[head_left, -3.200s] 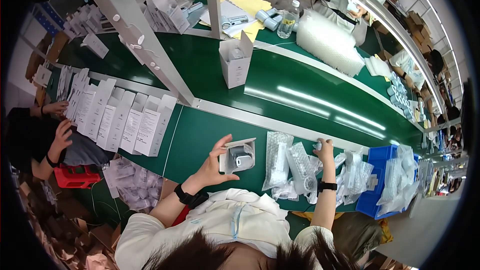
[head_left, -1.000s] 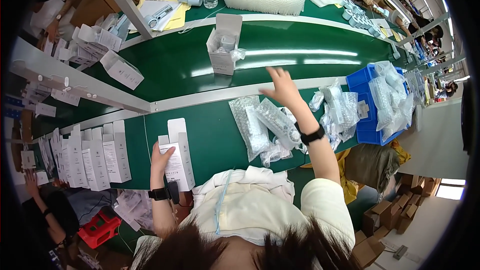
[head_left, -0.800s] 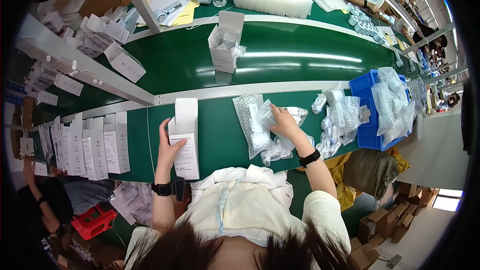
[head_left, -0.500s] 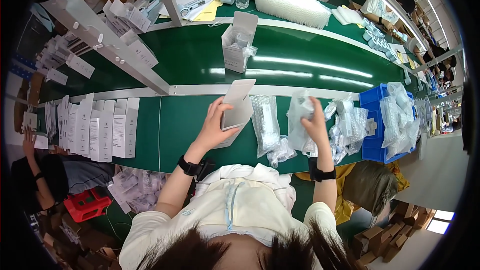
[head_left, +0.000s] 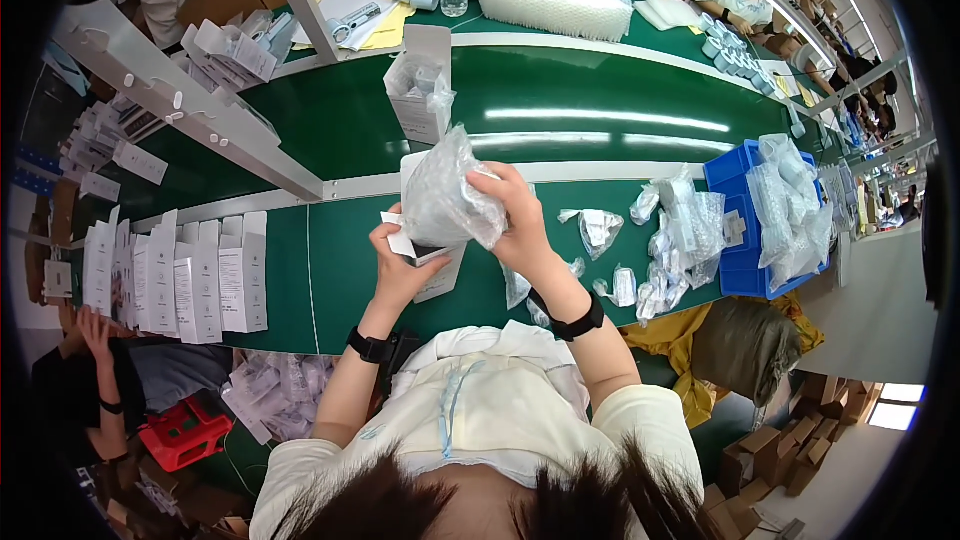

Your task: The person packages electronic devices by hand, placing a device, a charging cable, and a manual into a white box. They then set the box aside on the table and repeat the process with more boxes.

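My left hand (head_left: 398, 268) is closed on an open white cardboard box (head_left: 440, 278) in front of me, fingers at its flap and near edge. My right hand (head_left: 518, 215) grips a clear bubble-wrap pouch (head_left: 450, 185) right over the box's mouth. The pouch covers much of the opening, so I cannot tell how far it reaches inside; what the pouch wraps is blurred. Another bubble-wrap pack lies partly hidden beneath my right forearm. To the right of my hands rest small plastic-bagged parts (head_left: 598, 232) and a pile of wrapped pieces (head_left: 690, 230).
A blue bin (head_left: 738, 240) of bubble-wrapped items stands at the right. White boxes (head_left: 242, 280) line the left. Beyond the rail, another open box (head_left: 415, 120) holds bagged parts on the green conveyor (head_left: 590, 90). A metal post (head_left: 200, 110) slants at the left; a co-worker's hand (head_left: 95, 335) is beyond the boxes.
My right hand has carried the bubble-wrap pouch leftward to the box's mouth. The box, still in my left hand, sits a little further left in view.
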### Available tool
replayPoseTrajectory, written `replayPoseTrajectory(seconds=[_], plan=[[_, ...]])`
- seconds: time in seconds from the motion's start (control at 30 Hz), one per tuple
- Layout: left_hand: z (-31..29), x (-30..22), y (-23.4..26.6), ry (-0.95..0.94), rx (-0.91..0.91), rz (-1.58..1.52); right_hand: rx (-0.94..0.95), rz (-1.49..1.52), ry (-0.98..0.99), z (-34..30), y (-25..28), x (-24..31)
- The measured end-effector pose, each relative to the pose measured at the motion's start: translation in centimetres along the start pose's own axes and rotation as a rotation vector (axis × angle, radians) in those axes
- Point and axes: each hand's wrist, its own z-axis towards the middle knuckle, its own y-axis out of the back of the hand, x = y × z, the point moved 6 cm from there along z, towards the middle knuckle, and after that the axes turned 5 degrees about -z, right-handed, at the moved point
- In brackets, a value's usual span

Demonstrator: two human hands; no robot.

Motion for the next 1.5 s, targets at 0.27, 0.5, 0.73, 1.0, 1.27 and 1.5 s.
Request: replayPoseTrajectory(seconds=[0.27,0.5,0.73,1.0,1.27,1.5], plan=[[-2.0,0.1,-2.5,-0.047,0.354,0.146,0.546,-0.094,0.013,-0.3,-0.3,1.7],[-1.5,-0.3,-1.9,-0.216,0.161,-0.176,0.252,-0.207,-0.076,-3.5,5.0,-2.8],[-0.8,-4.8,0.3,-0.190,0.209,-0.002,0.483,-1.019,-0.599,-15.9,11.5,-17.9],[-0.2,-8.1,0.3,-0.300,0.333,0.386,0.352,-0.710,-0.735,-15.8,12.8,-17.1],[-1.4,-5.8,2.4,-0.079,0.133,0.391,-0.229,0.389,-0.537,-5.9,5.2,-1.9],[0.3,-3.9,3.8,0.158,-0.023,0.140,0.151,-0.011,-0.046,-4.0,-4.4,4.2]])
